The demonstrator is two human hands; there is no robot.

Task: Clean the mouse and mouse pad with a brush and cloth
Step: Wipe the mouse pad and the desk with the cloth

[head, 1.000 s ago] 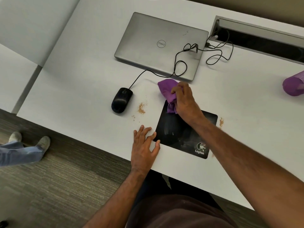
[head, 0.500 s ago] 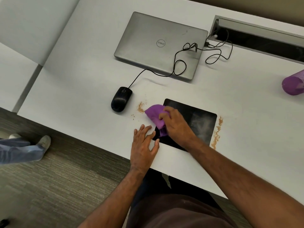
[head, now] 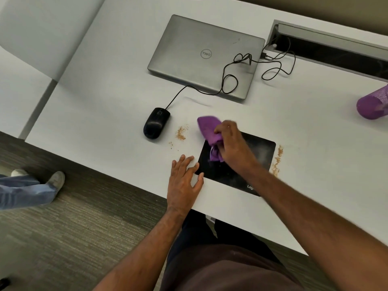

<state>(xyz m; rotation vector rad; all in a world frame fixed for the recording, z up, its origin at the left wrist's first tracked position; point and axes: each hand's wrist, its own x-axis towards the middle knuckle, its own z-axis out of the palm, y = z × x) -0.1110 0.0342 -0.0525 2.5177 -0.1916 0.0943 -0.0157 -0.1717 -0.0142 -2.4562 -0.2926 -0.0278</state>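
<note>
Pressing flat on the white counter, the open left hand has its fingertips at the near left corner of the black mouse pad. Above it, the right hand grips a bunched purple cloth over the pad's far left corner. Brown crumbs lie left of the cloth, the black mouse beyond them, a closed laptop farthest.

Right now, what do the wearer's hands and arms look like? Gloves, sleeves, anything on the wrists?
Both are bare: no gloves on the left hand or the right hand, no rings, watch or bands visible. Both forearms show uncovered up to the frame edge, so no sleeve is in view. A dark brown garment covers the torso at the bottom.
</note>
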